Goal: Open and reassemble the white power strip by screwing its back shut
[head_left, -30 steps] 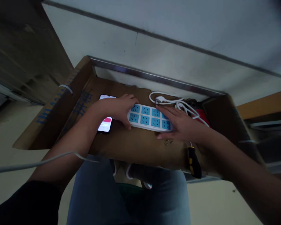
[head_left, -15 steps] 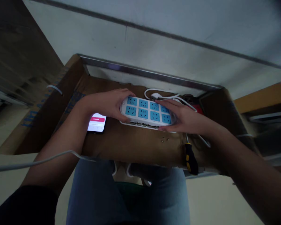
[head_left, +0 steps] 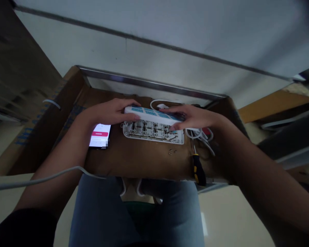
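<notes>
A white power strip cover [head_left: 154, 117] with blue socket faces is tilted up above its base. My left hand [head_left: 115, 111] grips the left end, thumb on the near side and fingers over the far edge. At the other end my right hand [head_left: 190, 116] holds the cover the same way, its thumb low by the base. Beneath lies the white power strip base [head_left: 154, 138], showing metal contact strips inside. Several small screws [head_left: 172, 151] lie just in front of it. A black and yellow screwdriver [head_left: 198, 169] rests to the right, its shaft pointing at the cable.
A lit phone [head_left: 100, 135] lies beside my left wrist. The white power cable [head_left: 202, 137] is coiled at the right. Everything sits in a cardboard box [head_left: 134, 161] on my lap side, against a pale panel [head_left: 149, 51]. A pale cord [head_left: 54, 176] crosses my left forearm.
The power strip cover has been lifted at its near side and tipped back, exposing the inside of the base. Both hands still hold it. The view has shifted slightly.
</notes>
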`<state>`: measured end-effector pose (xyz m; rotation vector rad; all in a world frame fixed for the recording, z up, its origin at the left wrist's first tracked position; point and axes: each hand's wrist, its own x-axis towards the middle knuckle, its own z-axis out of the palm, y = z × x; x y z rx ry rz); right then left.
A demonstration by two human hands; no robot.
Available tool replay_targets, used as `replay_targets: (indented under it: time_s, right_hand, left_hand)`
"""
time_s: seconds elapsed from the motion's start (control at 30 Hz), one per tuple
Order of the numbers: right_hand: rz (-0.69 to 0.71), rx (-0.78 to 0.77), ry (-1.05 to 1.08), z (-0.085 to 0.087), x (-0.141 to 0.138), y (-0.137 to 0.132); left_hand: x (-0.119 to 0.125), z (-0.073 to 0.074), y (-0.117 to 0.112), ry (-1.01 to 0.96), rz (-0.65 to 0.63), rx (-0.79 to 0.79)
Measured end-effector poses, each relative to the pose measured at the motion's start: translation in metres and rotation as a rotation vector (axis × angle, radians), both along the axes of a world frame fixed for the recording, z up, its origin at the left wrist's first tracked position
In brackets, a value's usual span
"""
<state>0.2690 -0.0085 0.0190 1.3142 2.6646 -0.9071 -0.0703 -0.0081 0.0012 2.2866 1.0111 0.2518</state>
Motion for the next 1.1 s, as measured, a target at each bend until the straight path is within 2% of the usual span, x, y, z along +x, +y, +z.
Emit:
replay_targets:
  time_s: [0.2,0.33,0.6,0.77,0.83,0.87,0.93,0.97,1.03,1.1]
  right_hand:
    - [0.057,-0.115,-0.001,0.005,-0.011,0.042]
    - [0.008,-0.21,0.078,-0.001,-0.014,0.056]
    - [-0.143,-0.366,0.193,-0.004,-0.008,0.04]
    - [-0.156,-0.221,0.21,0.003,-0.008,0.03]
    - [-0.204,-0.024,0.216,0.009,-0.008,0.015]
    - [-0.254,0.127,0.228,0.012,-0.008,0.003]
    - [-0.365,0.476,0.232,0.015,-0.004,-0.03]
    - [-0.424,0.599,0.225,0.015,-0.001,-0.051]
    - [-0.549,0.689,0.164,0.009,0.007,-0.1]
    - [-0.653,0.681,0.069,-0.006,0.014,-0.151]
  left_hand:
    - [-0.001,-0.003,0.004,-0.002,0.068,-0.003]
    - [0.0,-0.005,0.005,0.014,0.134,-0.037]
    - [0.0,-0.009,0.008,-0.003,0.148,0.003]
    - [0.001,-0.011,0.008,-0.043,0.152,0.0]
    - [0.001,-0.011,0.008,-0.043,0.153,-0.009]
    - [0.001,-0.012,0.008,-0.044,0.15,-0.013]
    - [0.001,-0.012,0.008,-0.052,0.152,-0.014]
    - [0.001,-0.012,0.008,-0.056,0.156,-0.013]
    - [0.002,-0.013,0.008,-0.064,0.168,-0.007]
    - [0.002,-0.014,0.009,-0.069,0.177,-0.002]
